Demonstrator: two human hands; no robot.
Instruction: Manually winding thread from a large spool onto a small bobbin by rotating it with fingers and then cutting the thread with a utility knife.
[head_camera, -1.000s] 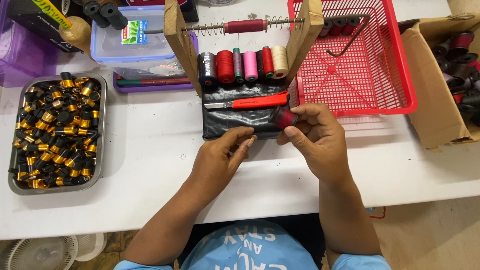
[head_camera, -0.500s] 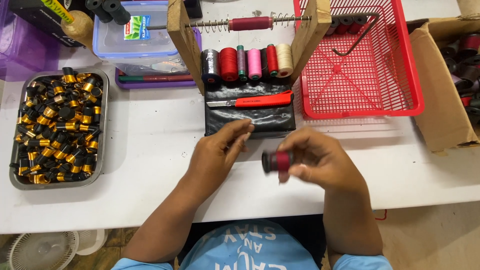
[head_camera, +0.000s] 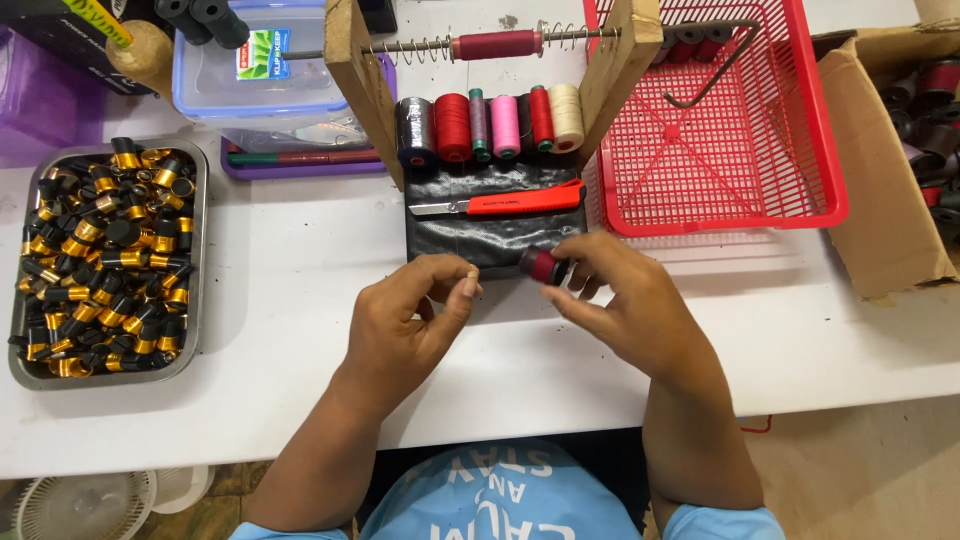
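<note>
Thread, dark red, wraps the small black-ended bobbin (head_camera: 541, 265) pinched in the fingertips of the right hand (head_camera: 622, 305), just above the near edge of the black plastic mat (head_camera: 480, 235) on the white table (head_camera: 300, 260). The left hand (head_camera: 410, 315) is just beside it, thumb and forefinger pressed together as if nipping a fine strand; whether thread lies between them I cannot tell. On the mat lies a red-handled cutter knife (head_camera: 510, 203). Behind it a wooden rack (head_camera: 350, 70) holds a row of coloured thread spools (head_camera: 490, 125) under a sprung metal rod. A red plastic mesh basket (head_camera: 790, 150) stands to the right, and a grey metal tray of black-and-gold bobbins (head_camera: 100, 260) to the left.
</note>
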